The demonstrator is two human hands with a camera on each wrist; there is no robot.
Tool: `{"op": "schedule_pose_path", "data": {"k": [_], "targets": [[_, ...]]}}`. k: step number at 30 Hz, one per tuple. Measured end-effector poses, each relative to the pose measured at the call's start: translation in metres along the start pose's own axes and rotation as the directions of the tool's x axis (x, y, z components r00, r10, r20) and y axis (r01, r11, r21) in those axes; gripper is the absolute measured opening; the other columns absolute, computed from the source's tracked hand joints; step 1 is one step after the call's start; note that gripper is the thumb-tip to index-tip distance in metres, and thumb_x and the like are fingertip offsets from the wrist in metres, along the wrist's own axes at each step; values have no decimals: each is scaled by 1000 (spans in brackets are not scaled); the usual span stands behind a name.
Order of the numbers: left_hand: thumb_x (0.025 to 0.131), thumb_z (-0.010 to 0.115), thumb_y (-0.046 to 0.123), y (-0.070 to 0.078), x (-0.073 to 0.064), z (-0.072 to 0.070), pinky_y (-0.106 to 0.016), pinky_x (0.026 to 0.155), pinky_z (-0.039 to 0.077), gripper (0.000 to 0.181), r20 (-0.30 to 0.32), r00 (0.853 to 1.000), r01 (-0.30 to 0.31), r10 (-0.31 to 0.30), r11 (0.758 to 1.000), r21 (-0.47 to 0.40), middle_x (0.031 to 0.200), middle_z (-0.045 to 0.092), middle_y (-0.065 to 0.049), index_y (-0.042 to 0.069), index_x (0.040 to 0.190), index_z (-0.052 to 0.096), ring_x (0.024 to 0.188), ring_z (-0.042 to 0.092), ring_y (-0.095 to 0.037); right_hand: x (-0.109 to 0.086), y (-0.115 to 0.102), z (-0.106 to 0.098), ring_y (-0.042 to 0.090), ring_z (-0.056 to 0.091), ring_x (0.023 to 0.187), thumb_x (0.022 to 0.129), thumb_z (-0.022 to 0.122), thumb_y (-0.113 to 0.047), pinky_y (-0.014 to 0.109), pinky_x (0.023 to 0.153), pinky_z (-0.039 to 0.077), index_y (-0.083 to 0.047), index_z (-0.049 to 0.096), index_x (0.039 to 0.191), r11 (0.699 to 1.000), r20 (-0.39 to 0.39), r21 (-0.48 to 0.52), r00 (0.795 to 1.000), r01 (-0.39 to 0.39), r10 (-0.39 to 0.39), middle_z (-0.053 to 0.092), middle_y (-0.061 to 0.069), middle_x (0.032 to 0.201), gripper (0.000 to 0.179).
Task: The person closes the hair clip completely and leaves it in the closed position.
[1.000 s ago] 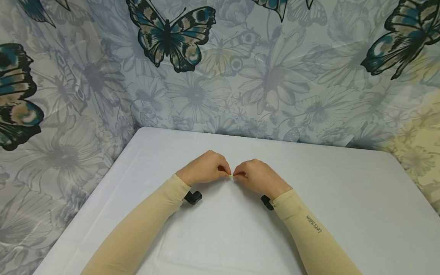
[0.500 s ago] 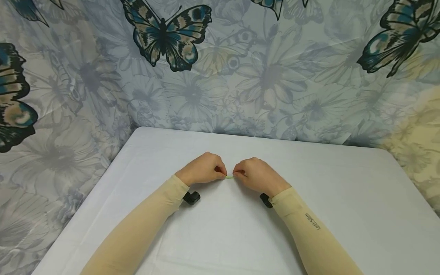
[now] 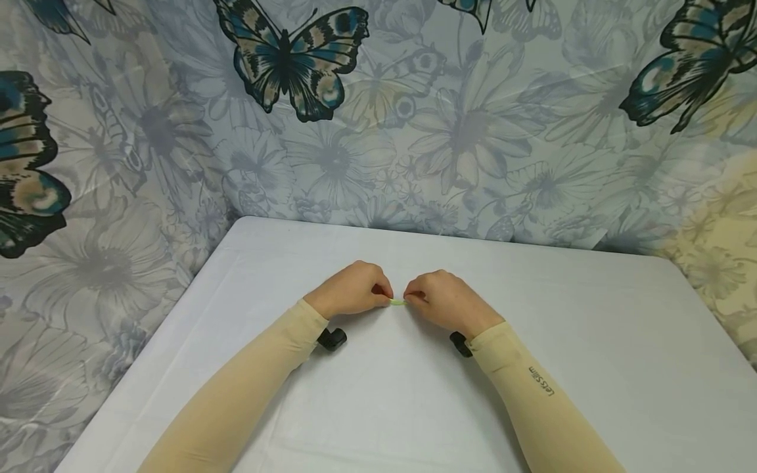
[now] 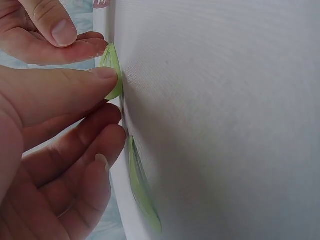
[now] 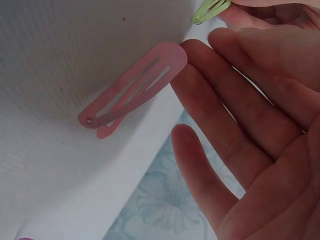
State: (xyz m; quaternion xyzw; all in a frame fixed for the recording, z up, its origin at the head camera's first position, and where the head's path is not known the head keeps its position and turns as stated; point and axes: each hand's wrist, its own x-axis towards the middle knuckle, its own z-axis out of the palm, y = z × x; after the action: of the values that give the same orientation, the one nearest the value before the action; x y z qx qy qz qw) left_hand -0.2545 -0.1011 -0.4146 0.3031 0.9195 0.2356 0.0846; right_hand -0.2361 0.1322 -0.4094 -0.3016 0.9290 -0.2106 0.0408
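My left hand (image 3: 357,289) pinches a light green snap hair clip (image 4: 112,75) between thumb and fingers, close over the table. The same clip (image 3: 397,302) shows in the head view as a thin green strip between both hands. My right hand (image 3: 443,299) is at the clip's other end; in the left wrist view its index fingertip is right at the clip's tip, with the thumb back from it. A second green clip (image 4: 142,187) lies beside the left hand's lower fingers. A pink snap hair clip (image 5: 135,90) overlaps the right fingertips in the right wrist view.
A white cloth covers the table (image 3: 378,407), with rounded far corners. Behind it hangs a butterfly and flower backdrop (image 3: 337,157). Black wrist cameras (image 3: 332,339) sit under both wrists. A pink sliver (image 5: 25,238) shows at the right wrist view's bottom edge.
The hands have moved slightly apart since one second ago, so more of the green clip shows between them. Otherwise the arms stay nearly in place.
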Motion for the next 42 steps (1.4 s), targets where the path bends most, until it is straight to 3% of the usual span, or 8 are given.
{"op": "schedule_pose_path", "data": {"k": [14,19,26,29,35,42], "targets": [[99,79,19,11,9,6,-31,90,56,13,-2,1000,5,-5,999,36,106,75,3,14,110,84,95,64,-11,-18,14,-8,16,75,102,103,72,-16,42,95,61,-11,84,112,998,-9,41,999,-52,53,82,-2,106,15],[100,78,21,11,6,8,-34,93,57,23,-5,1000,-1,1,997,80,111,76,0,11,119,82,99,65,-14,-32,24,-8,19,74,108,103,72,-19,44,99,60,-14,83,114,992,-17,59,994,-110,111,81,-3,110,17],[100,77,23,16,-4,7,-37,97,58,26,-61,998,1,11,982,187,114,76,-1,10,123,80,105,70,-16,-49,37,-15,24,74,115,104,68,-16,47,102,59,-12,82,118,985,-34,65,986,-162,164,81,1,117,21],[100,78,23,23,-4,11,-36,96,60,25,-64,998,-13,26,980,196,113,76,-1,11,122,81,104,72,-17,-53,40,-16,26,73,117,104,68,-17,48,103,59,-11,81,120,985,-25,64,986,-161,163,80,3,119,22],[101,77,25,45,11,25,-37,91,61,24,-30,993,-106,116,967,231,112,76,-4,11,120,81,100,73,-18,-59,45,-18,29,72,126,103,72,-21,50,108,57,-9,80,123,987,-25,49,988,-154,155,80,5,124,24],[99,80,24,68,24,29,-37,92,61,22,-41,993,-102,111,978,181,113,78,-3,11,117,83,103,74,-19,-62,44,-23,30,70,129,101,76,-23,51,111,55,-9,78,126,991,-30,28,991,-130,131,78,5,127,29]]}}
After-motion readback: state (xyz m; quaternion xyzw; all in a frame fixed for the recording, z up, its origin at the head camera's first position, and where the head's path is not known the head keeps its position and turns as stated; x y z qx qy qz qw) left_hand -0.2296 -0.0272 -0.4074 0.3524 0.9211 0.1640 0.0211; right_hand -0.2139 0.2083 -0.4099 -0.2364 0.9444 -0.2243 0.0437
